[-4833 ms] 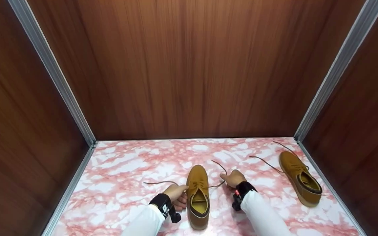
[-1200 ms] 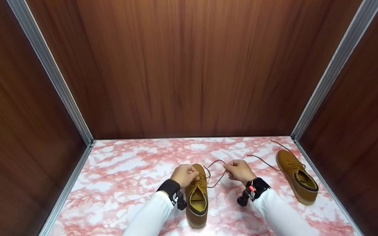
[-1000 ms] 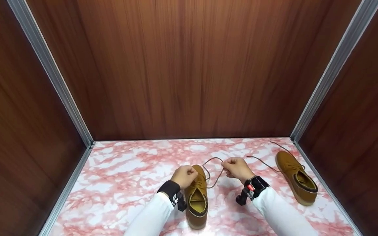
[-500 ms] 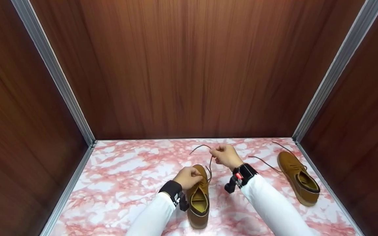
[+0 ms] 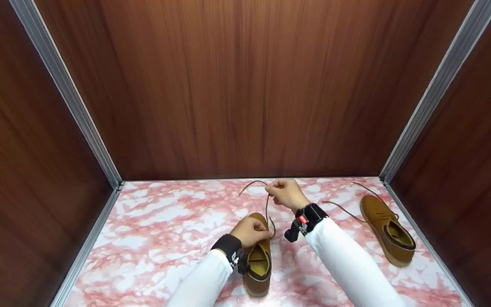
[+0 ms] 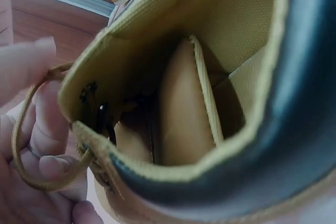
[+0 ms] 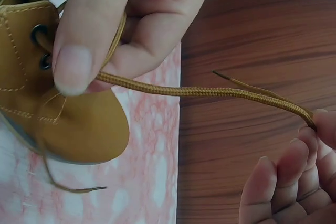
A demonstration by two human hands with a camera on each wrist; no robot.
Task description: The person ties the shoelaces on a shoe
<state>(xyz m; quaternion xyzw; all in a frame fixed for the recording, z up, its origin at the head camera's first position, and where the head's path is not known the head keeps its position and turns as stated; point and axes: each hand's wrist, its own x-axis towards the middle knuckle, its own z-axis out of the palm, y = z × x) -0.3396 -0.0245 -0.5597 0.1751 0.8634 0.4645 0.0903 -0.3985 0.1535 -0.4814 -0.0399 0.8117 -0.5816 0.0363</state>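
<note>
Overhead, the left hand (image 5: 252, 231) pinches the shoelace (image 5: 267, 204) at the eyelets of the near tan suede shoe (image 5: 257, 264) on the pink marbled floor (image 5: 164, 230). The right hand (image 5: 283, 194), raised beyond the toe, grips the lace's far stretch. A 2nd tan shoe (image 5: 388, 232) lies well apart to the right.

Left wrist view: curled fingers (image 6: 50, 167) hold a lace loop beside the shoe's collar.

Right wrist view: the taut lace (image 7: 205, 92) runs from the left thumb (image 7: 76, 66) to the right fingertips (image 7: 323, 124), which pinch it.
</note>
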